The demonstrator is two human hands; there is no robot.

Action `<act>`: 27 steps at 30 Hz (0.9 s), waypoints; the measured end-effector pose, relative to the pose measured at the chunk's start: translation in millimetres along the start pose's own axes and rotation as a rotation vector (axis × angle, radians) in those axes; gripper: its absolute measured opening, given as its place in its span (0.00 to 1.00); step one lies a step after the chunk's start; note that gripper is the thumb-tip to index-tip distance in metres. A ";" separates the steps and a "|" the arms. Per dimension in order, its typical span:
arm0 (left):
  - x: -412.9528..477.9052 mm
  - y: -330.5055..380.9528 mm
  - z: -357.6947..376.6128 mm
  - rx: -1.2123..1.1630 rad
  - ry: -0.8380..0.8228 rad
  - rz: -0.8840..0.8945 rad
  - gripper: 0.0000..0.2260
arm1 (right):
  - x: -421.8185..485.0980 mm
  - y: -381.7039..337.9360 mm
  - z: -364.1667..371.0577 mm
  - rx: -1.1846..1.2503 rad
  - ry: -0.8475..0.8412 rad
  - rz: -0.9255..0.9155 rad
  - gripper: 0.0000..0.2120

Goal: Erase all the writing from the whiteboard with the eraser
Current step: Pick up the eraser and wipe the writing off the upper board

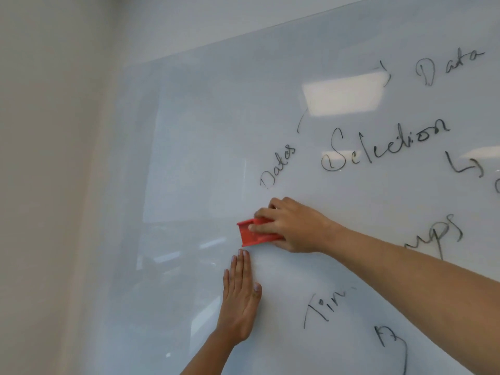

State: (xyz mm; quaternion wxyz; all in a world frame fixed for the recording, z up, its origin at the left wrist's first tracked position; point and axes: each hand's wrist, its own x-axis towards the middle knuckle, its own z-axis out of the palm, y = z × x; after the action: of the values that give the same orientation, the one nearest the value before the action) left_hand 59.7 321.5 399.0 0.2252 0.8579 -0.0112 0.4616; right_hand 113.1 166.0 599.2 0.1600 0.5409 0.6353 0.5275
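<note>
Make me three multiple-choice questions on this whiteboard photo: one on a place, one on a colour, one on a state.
1. Where is the red plastic eraser?
A. below the handwritten word "Datas"
B. above "Selection"
C. on the floor

2. The eraser's colour?
A. blue
B. red
C. black

3. The left hand is:
A. fisted
B. holding a marker
C. flat on the glossy whiteboard

Answers: 1 A, the right hand holds it under "Datas". 2 B, its body is red. 3 C, the fingers lie spread on the board.

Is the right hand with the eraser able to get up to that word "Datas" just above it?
Probably yes. The right hand presses the red eraser to the whiteboard just below "Datas", with only bare board between them.
</note>
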 end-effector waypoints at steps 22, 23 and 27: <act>60.4 14.5 0.2 0.081 0.363 0.038 0.31 | 6.5 113.4 -63.8 -0.112 0.359 0.568 0.27; 71.1 21.7 -4.1 0.077 0.374 0.046 0.31 | 7.6 121.9 -70.9 -0.099 0.388 0.661 0.27; 110.9 58.9 -21.5 0.063 0.430 0.085 0.32 | 10.5 106.3 -65.4 -0.053 0.358 0.635 0.27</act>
State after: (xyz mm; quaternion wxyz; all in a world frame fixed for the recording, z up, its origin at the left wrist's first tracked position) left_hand 93.0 298.0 519.7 0.1759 0.7452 0.0152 0.6430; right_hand 113.8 127.4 718.3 -0.1116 0.6057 0.4399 0.6535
